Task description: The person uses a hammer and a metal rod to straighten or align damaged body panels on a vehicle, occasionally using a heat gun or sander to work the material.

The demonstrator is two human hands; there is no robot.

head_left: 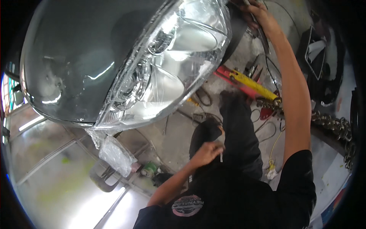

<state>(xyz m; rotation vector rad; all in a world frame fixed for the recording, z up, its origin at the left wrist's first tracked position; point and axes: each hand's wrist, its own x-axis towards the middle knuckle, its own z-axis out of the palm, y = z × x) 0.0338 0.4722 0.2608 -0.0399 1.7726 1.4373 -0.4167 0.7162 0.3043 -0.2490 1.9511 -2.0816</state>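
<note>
Left hand [207, 153] pinches a slim pale item [221, 157] below and right of the plastic-wrapped headlight [167, 72], while the right hand [260, 14] grips a dark strip [263, 39] beyond the headlight's upper right.

Left hand [207, 153] curled (nearer), right arm [294, 86] outstretched

From here the hood [87, 34] is glossy dark grey; the headlight [164, 80] silvery; the bar [253, 87] yellow; the frame under it [225, 73] red; the shirt [232, 202] black with a round red-and-white print [187, 206]; the trousers [238, 133] black.
</note>
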